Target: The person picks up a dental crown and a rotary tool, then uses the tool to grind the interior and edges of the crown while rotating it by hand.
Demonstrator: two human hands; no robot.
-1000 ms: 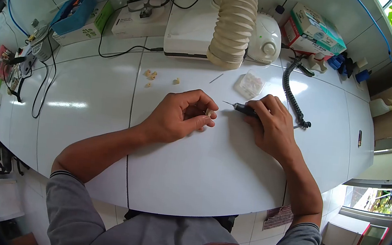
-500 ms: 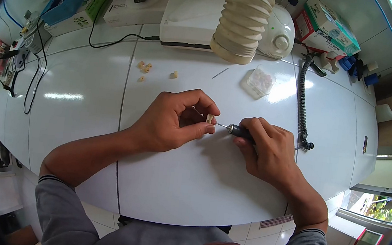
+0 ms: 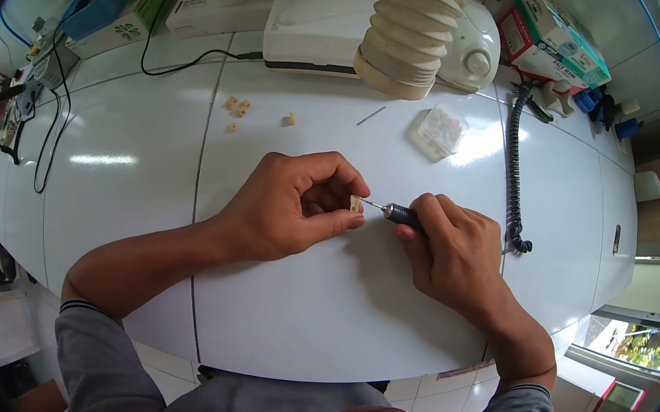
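On the bench [image 3: 125, 215], our left hand [image 3: 289, 209] pinches a small piece [image 3: 355, 203] steady for the bur [image 3: 372, 205]. Our right hand [image 3: 454, 257] grips the handpiece [image 3: 404, 214] pen-style, probably for control.

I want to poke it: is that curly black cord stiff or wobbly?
Probably wobbly: the curly black cord lies in a loose bend on the table, so it likely flexes and springs. It seems to lead to the tool in the right hand, so pushing might tug that.
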